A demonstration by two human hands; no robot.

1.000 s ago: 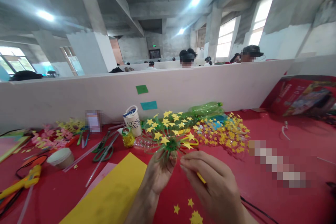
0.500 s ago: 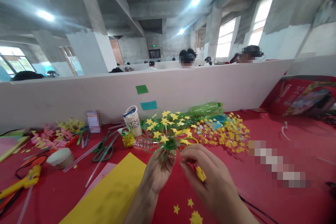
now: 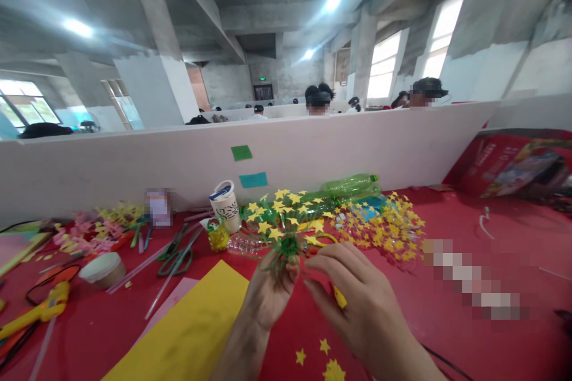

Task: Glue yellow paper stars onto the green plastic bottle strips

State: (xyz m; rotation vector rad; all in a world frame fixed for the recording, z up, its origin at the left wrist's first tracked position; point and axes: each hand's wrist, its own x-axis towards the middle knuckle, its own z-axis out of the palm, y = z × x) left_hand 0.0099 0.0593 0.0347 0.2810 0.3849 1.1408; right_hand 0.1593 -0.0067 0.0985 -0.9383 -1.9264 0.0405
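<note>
Head view: left hand (image 3: 268,294) holding green plastic spray (image 3: 288,247) beyond and right of yellow sheet (image 3: 179,333) — many yellow stars (image 3: 264,227) already attached. Right hand (image 3: 360,286) further right, thumb and fingers parted, yellow item (image 3: 339,296) behind unclear. Loose stars (image 3: 301,356) right of sheet — unattached.

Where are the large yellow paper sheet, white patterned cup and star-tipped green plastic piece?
Large yellow paper sheet (image 3: 190,324): head view, middle.
White patterned cup (image 3: 228,213): head view, side wall.
Star-tipped green plastic piece (image 3: 288,246): head view, green centre.
</note>
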